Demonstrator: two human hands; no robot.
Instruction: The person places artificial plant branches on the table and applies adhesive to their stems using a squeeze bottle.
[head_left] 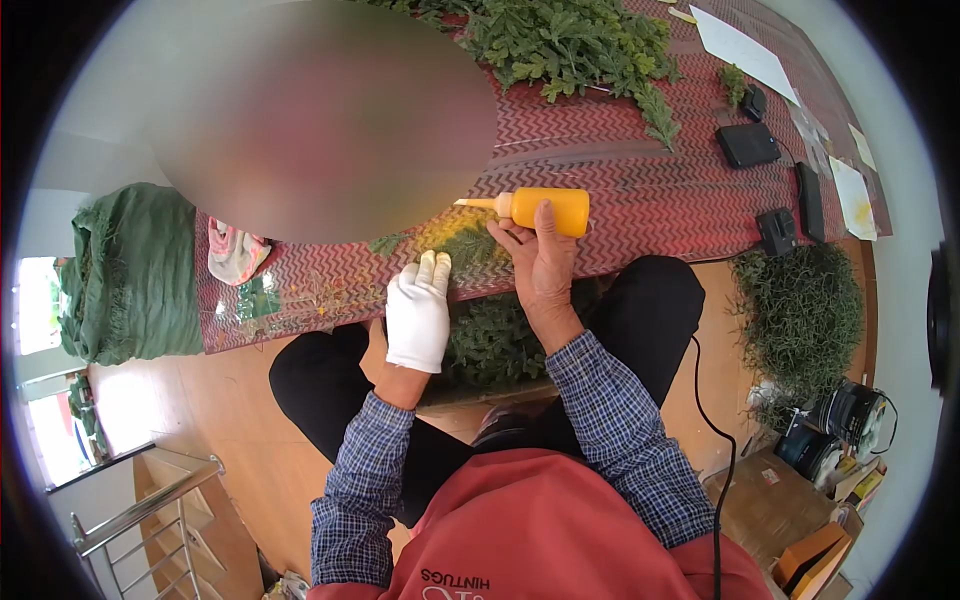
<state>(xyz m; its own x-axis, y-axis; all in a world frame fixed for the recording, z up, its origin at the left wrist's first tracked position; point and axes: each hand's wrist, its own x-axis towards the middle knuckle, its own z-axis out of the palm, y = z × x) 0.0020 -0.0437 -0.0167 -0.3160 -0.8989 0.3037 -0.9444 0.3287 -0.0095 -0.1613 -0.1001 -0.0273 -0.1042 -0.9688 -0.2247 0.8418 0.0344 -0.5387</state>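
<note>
The bottle (pixel 560 210) is in the right hand (pixel 547 270), its grip clamped on it. The long axis lies sideways, nozzle to the left, beyond the sprig (pixel 475 247) on the table (pixel 625 190). The left hand (pixel 418 315), gloved, is at the sprig's left end; whether its grip pinches, I cannot tell. Counted: 1 bottle, 1 sprig between hands, 1 branch pile (pixel 565 45).

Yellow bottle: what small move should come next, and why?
Probably tip the nozzle down toward the green sprig: the right hand holds the yellow bottle sideways, nozzle pointing left, and the gloved left hand is beside the sprig.
</note>
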